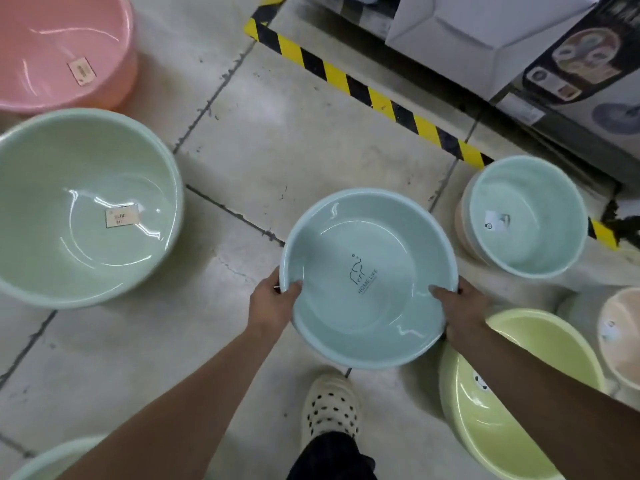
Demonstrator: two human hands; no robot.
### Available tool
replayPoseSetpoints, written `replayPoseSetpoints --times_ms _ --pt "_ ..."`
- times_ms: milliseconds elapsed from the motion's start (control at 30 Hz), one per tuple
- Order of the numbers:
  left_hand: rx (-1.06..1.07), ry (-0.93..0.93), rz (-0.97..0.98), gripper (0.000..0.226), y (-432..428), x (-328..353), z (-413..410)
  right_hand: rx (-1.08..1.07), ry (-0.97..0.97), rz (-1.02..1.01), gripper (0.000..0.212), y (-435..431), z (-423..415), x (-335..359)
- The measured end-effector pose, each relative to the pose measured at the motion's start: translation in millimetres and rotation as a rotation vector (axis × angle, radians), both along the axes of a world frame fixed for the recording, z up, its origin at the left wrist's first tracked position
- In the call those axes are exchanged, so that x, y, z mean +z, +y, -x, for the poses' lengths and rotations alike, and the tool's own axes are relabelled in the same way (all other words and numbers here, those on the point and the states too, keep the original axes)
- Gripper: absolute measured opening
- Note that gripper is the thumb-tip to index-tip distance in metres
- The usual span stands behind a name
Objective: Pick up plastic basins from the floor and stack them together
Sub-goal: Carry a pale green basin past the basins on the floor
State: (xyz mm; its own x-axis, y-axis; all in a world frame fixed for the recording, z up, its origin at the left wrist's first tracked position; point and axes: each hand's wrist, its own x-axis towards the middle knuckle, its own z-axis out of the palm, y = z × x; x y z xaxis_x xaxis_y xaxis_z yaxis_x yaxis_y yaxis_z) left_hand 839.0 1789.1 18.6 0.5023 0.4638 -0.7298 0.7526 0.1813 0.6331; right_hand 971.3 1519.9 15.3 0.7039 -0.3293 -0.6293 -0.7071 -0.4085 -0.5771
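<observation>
Now | blue basin [367,306] gripped | yellow basin [485,427] right | green basin [69,254] left

Shoe: the clog [330,407] was cream, round-toed, dotted with rows of small dark oval holes.
Trousers: the trouser leg [332,455] was black cloth, loose, bunched in folds above the clog.
Arms: the left arm [180,403] and right arm [540,386] were bare along all that showed.
Hands: the left hand [272,303] and right hand [460,306] were bare.
</observation>
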Motion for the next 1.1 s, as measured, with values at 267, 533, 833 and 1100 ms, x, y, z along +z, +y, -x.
replayPoseSetpoints --times_ms 267,533,833,1100 --pt "0.173 -0.065 0.212 0.022 -5 1 18 0.054 0.060 0.080 0.031 0 12 -5" --pt "0.314 -0.060 0.201 0.015 44 76 135 0.460 -0.106 0.214 0.028 69 81 105" --pt "0.488 0.273 -0.129 0.011 85 121 407 0.991 0.138 -0.041 0.031 198 302 135" --pt "0.652 0.573 -0.240 0.053 52 74 564 1.254 0.250 0.101 0.060 245 414 85"
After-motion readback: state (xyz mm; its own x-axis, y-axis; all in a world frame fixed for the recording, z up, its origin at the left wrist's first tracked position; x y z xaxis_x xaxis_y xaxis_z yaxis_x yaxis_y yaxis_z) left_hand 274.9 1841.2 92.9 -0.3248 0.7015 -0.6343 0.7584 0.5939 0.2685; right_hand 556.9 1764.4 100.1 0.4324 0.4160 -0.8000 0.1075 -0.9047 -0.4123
